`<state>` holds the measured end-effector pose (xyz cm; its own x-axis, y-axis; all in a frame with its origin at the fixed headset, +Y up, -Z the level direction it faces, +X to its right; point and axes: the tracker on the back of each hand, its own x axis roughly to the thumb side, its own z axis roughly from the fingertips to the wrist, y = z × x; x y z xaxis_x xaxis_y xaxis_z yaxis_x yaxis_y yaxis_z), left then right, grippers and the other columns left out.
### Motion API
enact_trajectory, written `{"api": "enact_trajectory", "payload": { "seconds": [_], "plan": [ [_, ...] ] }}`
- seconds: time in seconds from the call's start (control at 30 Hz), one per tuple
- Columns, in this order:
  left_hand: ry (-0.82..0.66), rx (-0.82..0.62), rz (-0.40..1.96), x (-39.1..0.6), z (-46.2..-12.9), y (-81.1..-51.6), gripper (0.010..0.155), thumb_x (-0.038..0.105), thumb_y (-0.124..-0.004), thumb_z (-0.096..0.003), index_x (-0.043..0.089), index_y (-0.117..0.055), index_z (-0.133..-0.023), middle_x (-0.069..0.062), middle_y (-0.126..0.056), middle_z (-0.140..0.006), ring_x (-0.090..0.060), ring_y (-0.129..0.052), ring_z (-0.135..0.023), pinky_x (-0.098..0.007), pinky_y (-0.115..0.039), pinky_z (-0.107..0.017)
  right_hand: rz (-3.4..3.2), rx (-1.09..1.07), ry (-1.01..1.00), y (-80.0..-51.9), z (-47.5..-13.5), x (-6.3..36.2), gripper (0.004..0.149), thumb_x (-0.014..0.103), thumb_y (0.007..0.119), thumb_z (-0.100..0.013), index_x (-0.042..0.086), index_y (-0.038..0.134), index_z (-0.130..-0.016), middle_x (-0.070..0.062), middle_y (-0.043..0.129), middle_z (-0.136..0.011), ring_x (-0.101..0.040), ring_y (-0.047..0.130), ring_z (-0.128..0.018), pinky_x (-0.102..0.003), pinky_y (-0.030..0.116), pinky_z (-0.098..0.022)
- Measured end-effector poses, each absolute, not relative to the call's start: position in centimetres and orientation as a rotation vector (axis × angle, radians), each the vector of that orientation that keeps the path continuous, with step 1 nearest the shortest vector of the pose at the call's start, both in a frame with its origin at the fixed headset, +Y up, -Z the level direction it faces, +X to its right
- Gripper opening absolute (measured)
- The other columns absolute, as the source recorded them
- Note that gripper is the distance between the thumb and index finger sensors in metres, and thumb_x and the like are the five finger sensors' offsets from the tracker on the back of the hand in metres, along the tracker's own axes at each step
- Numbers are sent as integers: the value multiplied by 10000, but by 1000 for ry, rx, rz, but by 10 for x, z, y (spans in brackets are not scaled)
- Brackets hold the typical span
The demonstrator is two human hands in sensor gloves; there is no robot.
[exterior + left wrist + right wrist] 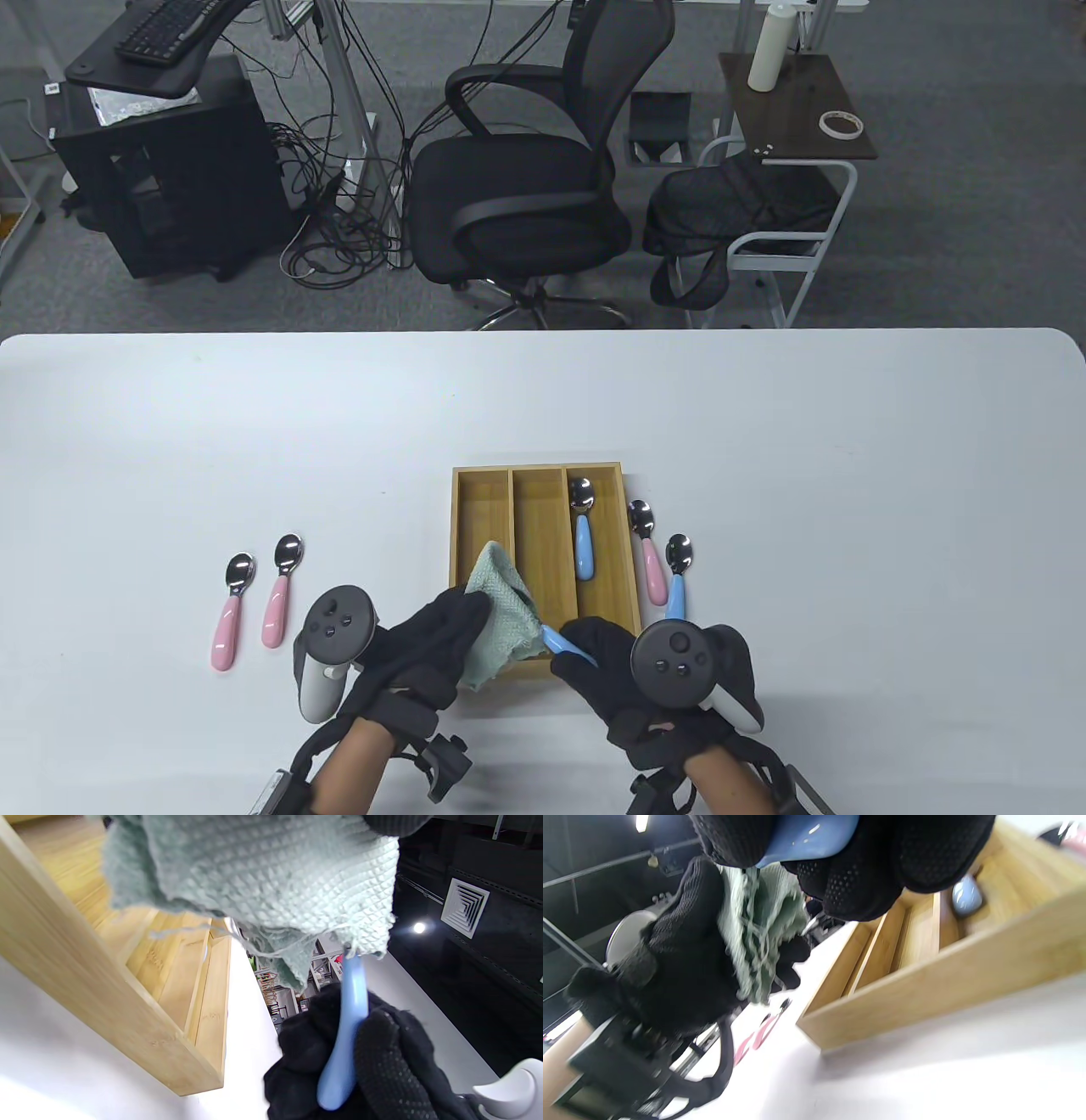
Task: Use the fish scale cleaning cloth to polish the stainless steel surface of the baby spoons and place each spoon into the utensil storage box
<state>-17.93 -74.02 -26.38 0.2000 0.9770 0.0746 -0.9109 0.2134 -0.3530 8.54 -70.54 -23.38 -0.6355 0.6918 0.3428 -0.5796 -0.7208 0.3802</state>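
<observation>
My left hand (441,632) grips the pale green fish scale cloth (505,615), bunched over the bowl of a blue-handled spoon (562,643). My right hand (607,658) grips that spoon's blue handle (345,1035); the bowl is hidden inside the cloth (271,874). Both hands hover over the near edge of the wooden utensil box (462,518). One blue-handled spoon (583,539) lies in the box's right compartment. A pink spoon (649,556) and a blue spoon (677,577) lie just right of the box. Two pink spoons (231,611) (280,590) lie to the left.
The box's left and middle compartments hold nothing. Beyond the white table's far edge (543,333) stand an office chair (526,170) and a side table (793,102).
</observation>
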Motion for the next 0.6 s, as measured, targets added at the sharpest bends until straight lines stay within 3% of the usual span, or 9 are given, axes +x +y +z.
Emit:
{"api": "enact_trajectory", "payload": {
  "seconds": [0.1,0.2,0.27,0.33,0.43,0.6],
  "plan": [
    [-320,-244,1285,-175,-262,-737,589,549,-645,-592,146,-727,-1014,-60,-901,-884,-286,-999,-701,-500,-832,-554,2311,677,338,-710,-230,79,450,420,614,-646,133,585,-992,-98,767,-884,-250,921,-641,-430,823,-523],
    [-290,-106,1103,-172,-257,-730,579,591,-749,-518,153,-806,-892,15,-962,-708,-159,-1052,-526,-403,-902,-446,2302,696,330,-711,-227,76,454,417,608,-646,124,578,-992,-101,763,-879,-248,918,-634,-429,822,-517],
    [-289,-65,1038,-172,-256,-726,584,608,-757,-494,147,-839,-845,36,-986,-639,-118,-1069,-460,-370,-926,-400,2338,706,287,-710,-225,76,457,417,604,-646,119,575,-992,-101,761,-877,-244,917,-628,-424,822,-514],
    [-283,-57,1044,-171,-254,-725,571,577,-708,-533,111,-866,-822,23,-1009,-607,-123,-1083,-429,-371,-935,-379,2369,712,233,-708,-225,75,465,421,589,-647,112,569,-993,-101,757,-865,-234,911,-611,-416,822,-508],
    [-302,-109,1113,-171,-256,-727,576,505,-621,-596,45,-861,-845,-23,-1032,-629,-154,-1112,-458,-383,-954,-391,2369,703,210,-706,-224,76,479,419,564,-650,88,556,-995,-111,744,-842,-217,895,-578,-406,821,-491],
    [-322,-289,1328,-169,-263,-735,544,424,-650,-616,11,-773,-947,-104,-987,-752,-221,-1099,-572,-415,-945,-455,2383,657,140,-703,-225,81,481,419,539,-650,82,559,-992,-107,749,-820,-191,893,-548,-388,829,-471]
  ]
}}
